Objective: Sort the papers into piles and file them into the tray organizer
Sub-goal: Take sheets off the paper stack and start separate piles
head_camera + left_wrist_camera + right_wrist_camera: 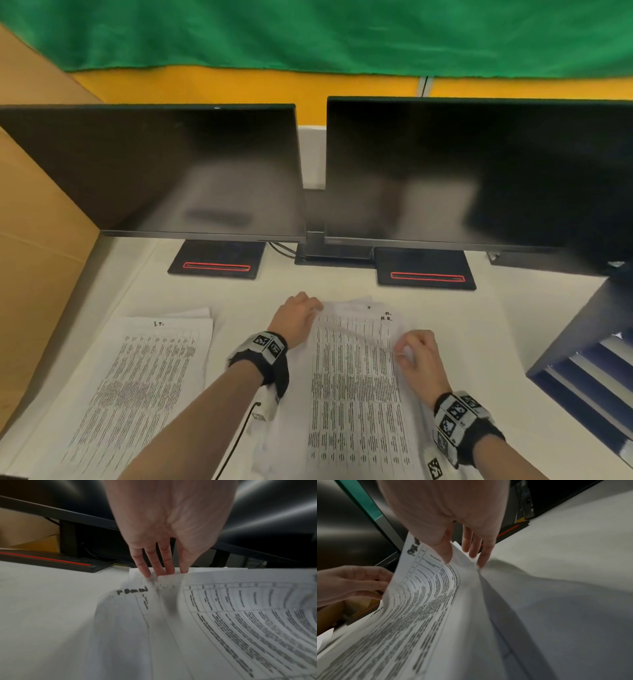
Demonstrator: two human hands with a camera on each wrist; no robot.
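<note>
The right hand [416, 356] pinches the top sheet [356, 377] by its right edge and peels it up, probably to read its heading, while the left hand [296, 317], fingers nearly straight, steadies the stack's far left corner. A sorted pile [137, 383] lies to the left. The tray organizer [589, 363] stands right; two monitors [479, 171] crowd the desk [308, 284] behind.

Left hand [297, 317] fingers extended — pressing down, right hand [418, 356] thumb and fingers pinching
</note>
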